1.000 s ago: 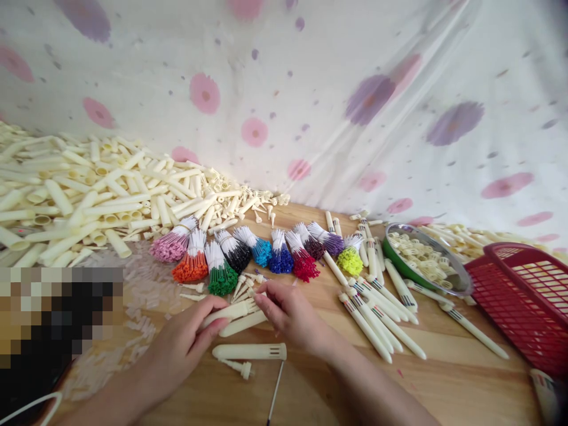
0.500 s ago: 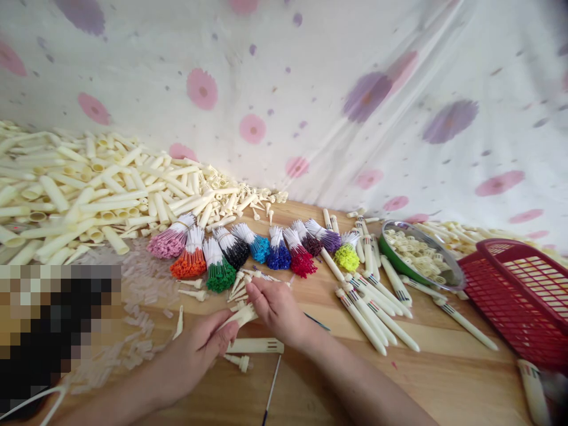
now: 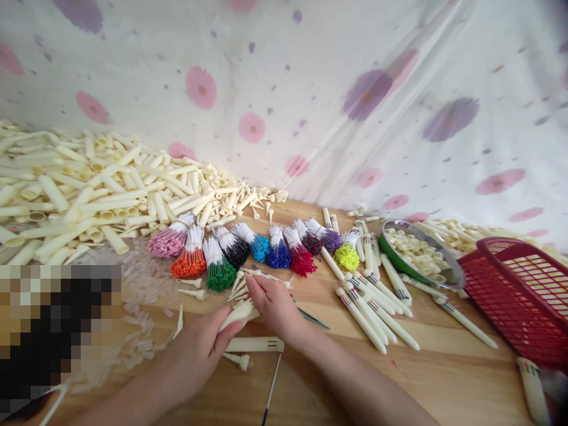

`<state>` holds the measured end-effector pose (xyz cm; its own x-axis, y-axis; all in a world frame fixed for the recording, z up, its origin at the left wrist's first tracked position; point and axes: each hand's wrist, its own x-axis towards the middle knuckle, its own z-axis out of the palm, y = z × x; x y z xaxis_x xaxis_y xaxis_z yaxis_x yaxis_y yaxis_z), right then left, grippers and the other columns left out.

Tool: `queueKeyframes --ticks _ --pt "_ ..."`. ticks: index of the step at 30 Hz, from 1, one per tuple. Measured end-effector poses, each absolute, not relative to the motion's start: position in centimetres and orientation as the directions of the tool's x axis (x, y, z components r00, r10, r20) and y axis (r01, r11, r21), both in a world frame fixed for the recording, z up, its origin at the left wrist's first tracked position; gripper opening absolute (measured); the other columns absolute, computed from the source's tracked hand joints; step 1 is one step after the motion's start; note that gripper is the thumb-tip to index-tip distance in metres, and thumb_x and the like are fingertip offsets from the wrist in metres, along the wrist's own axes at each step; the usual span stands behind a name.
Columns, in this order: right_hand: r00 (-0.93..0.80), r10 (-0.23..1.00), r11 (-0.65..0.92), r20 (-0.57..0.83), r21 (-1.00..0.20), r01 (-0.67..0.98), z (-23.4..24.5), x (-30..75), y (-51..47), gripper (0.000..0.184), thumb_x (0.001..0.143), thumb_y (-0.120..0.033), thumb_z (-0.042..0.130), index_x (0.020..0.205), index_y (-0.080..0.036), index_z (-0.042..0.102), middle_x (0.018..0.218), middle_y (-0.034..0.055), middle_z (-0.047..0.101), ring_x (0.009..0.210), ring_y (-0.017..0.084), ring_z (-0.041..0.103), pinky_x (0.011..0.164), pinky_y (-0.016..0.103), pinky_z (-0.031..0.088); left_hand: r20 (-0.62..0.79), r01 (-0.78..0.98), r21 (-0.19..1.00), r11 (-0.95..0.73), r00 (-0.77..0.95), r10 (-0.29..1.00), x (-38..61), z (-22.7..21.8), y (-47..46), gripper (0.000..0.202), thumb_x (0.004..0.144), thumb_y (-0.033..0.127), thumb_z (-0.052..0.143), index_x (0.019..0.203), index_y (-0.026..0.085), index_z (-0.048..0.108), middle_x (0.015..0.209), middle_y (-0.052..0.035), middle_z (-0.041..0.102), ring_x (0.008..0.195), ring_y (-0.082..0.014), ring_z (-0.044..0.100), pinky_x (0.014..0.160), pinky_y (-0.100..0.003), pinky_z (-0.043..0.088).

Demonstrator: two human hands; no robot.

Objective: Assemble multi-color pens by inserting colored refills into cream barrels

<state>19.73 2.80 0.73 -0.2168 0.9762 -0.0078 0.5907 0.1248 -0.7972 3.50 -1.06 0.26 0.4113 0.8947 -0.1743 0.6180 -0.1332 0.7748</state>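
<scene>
My left hand [image 3: 195, 355] is closed around a cream pen barrel [image 3: 237, 312], held tilted just above the wooden table [image 3: 444, 378]. My right hand [image 3: 275, 305] pinches at the barrel's upper end, fingers pressed together on a small part I cannot make out. A second cream barrel [image 3: 255, 344] lies flat just below both hands, with a small cream plug [image 3: 237, 361] beside it. A thin refill [image 3: 270, 393] lies near my right forearm. Bundles of coloured refills [image 3: 248, 251] fan out right behind the hands.
A big heap of cream barrels [image 3: 80, 195] fills the left. Assembled pens [image 3: 377, 307] lie to the right, beside a green bowl [image 3: 419, 260] of small cream parts and a red basket [image 3: 523, 296]. A flowered cloth [image 3: 310, 89] hangs behind. A blurred patch covers the lower left.
Both hands drew slightly nearer to me with the barrel, and the left hand tilted it more upright. The spare barrel on the table now lies closer to the hands.
</scene>
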Motion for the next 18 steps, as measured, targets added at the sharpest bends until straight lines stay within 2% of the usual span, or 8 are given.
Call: queueKeyframes --ticks 3,5,7,9,11,13,15,18 --pt "-0.197 0.979 0.074 -0.056 -0.798 0.598 0.2 19.5 3.2 0.037 0.089 -0.036 0.033 0.056 -0.02 0.036 0.054 -0.003 0.038 0.054 0.011 0.034 0.051 0.023 0.027 -0.059 0.778 0.575 -0.253 0.349 0.935 3.6 -0.4 -1.0 0.034 0.088 0.046 0.034 0.078 0.023 0.057 0.063 -0.0038 0.063 0.059 -0.0229 0.06 0.053 -0.03 0.039" --pt "-0.196 0.979 0.065 -0.064 -0.803 0.592 0.1 19.6 3.4 0.037 0.089 -0.035 0.034 0.056 -0.02 0.038 0.054 -0.0029 0.04 0.054 0.011 0.036 0.051 0.022 0.028 0.01 0.801 0.522 -0.295 0.34 0.94 3.6 -0.3 -0.8 0.034 0.087 0.044 0.036 0.079 0.022 0.059 0.073 -0.0062 0.066 0.067 -0.0246 0.062 0.057 -0.031 0.042" --pt "-0.203 0.979 0.106 -0.012 -0.819 0.564 0.1 20.0 3.3 0.038 0.09 -0.038 0.032 0.058 -0.02 0.04 0.054 -0.0031 0.041 0.054 0.011 0.038 0.051 0.022 0.029 0.001 0.752 0.6 -0.274 0.341 0.94 3.3 0.3 -0.4 0.034 0.086 0.048 0.038 0.088 0.022 0.06 0.081 -0.0056 0.067 0.073 -0.0235 0.062 0.061 -0.03 0.044" --pt "-0.234 0.966 0.218 0.106 -0.82 0.529 0.2 20.6 3.0 0.04 0.091 -0.042 0.03 0.061 -0.02 0.041 0.056 -0.0029 0.041 0.054 0.011 0.038 0.052 0.022 0.031 -0.137 0.656 0.74 -0.15 0.365 0.921 2.8 1.0 0.1 0.042 0.086 0.055 0.036 0.092 0.022 0.06 0.073 -0.0019 0.065 0.065 -0.0193 0.06 0.058 -0.027 0.044" --pt "-0.302 0.923 0.368 0.239 -0.779 0.507 0.4 21.0 2.7 0.041 0.092 -0.044 0.029 0.062 -0.02 0.042 0.057 -0.0019 0.041 0.054 0.011 0.039 0.053 0.023 0.031 -0.318 0.573 0.819 0.01 0.44 0.84 2.2 1.4 0.6 0.053 0.089 0.058 0.025 0.085 0.02 0.062 0.056 0.002 0.057 0.05 -0.0149 0.052 0.05 -0.024 0.039" --pt "-0.334 0.899 0.425 0.283 -0.746 0.513 0.2 21.1 2.7 0.041 0.092 -0.045 0.029 0.061 -0.02 0.041 0.058 -0.0009 0.042 0.055 0.012 0.039 0.054 0.024 0.032 -0.354 0.56 0.828 0.033 0.476 0.805 2.0 1.4 0.8 0.056 0.09 0.056 0.022 0.076 0.02 0.062 0.053 0.0023 0.055 0.048 -0.0138 0.05 0.048 -0.023 0.037" --pt "-0.256 0.944 0.316 0.207 -0.791 0.525 -0.3 20.8 3.0 0.041 0.091 -0.046 0.029 0.061 -0.02 0.041 0.057 -0.0011 0.041 0.054 0.012 0.039 0.054 0.024 0.031 -0.209 0.622 0.775 -0.111 0.419 0.884 2.0 1.0 0.8 0.047 0.089 0.054 0.031 0.078 0.02 0.062 0.065 -0.0003 0.061 0.059 -0.0162 0.056 0.055 -0.025 0.04" --pt "-0.158 0.987 0.097 0.022 -0.869 0.485 -1.2 20.1 3.7 0.042 0.09 -0.047 0.03 0.061 -0.02 0.041 0.055 -0.0024 0.04 0.052 0.011 0.038 0.05 0.023 0.031 0.124 0.739 0.579 -0.344 0.338 0.933 2.3 0.6 0.6 0.039 0.087 0.051 0.039 0.085 0.021 0.064 0.078 -0.0045 0.065 0.075 -0.022 0.059 0.068 -0.031 0.044"
